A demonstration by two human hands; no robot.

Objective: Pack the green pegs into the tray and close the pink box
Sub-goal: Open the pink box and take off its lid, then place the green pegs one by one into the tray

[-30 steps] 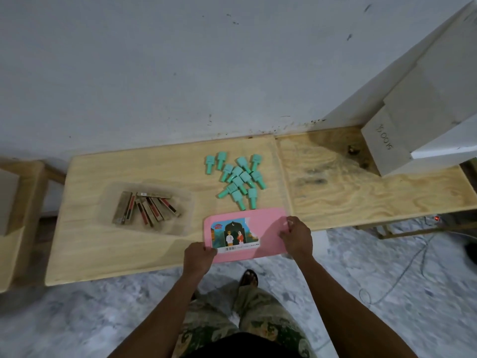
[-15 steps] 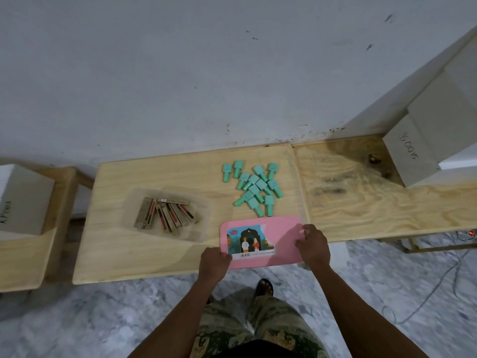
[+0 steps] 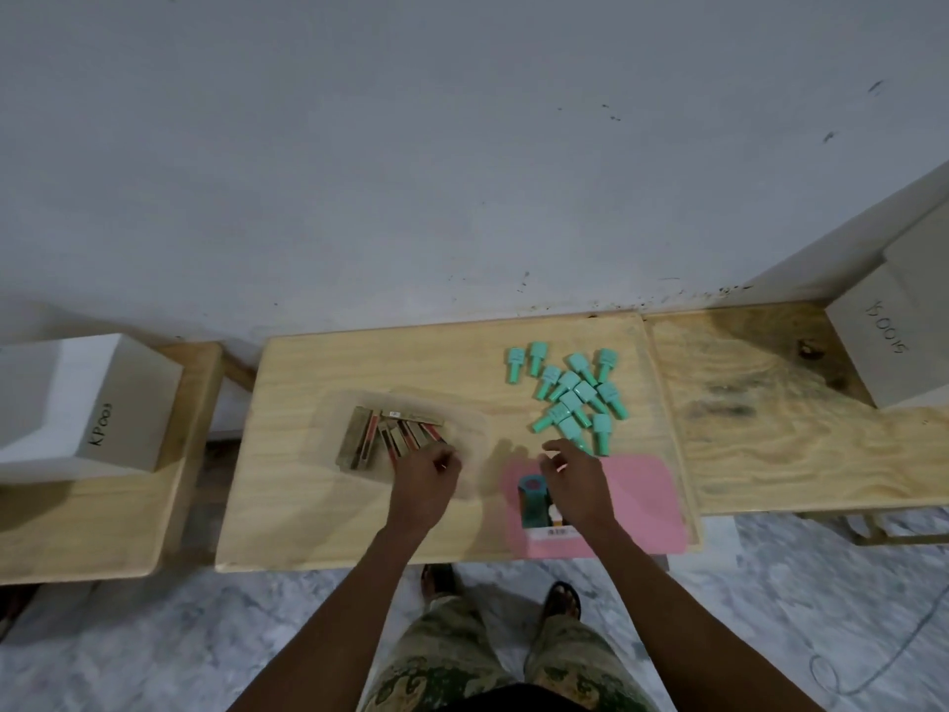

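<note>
Several green pegs (image 3: 575, 398) lie in a loose pile on the wooden table (image 3: 308, 516), right of centre. The pink box (image 3: 637, 501) lies flat at the front edge, just below the pile. My right hand (image 3: 577, 483) hovers over the box's left part with fingers spread, holding nothing. A clear plastic tray (image 3: 475, 429) holding several brown sticks (image 3: 390, 436) sits left of the box. My left hand (image 3: 426, 480) is over the tray's near right corner with its fingers curled. Whether it grips the tray is unclear.
A white box marked KP003 (image 3: 87, 408) stands on a lower bench at the left. Another white box (image 3: 888, 346) stands on the plank at the far right. The wall runs right behind the table. Floor lies below the front edge.
Both hands let go of the pink box's ends. The left hand moved left onto the tray, and the right hand moved forward over the box toward the pegs. The view shifted left.
</note>
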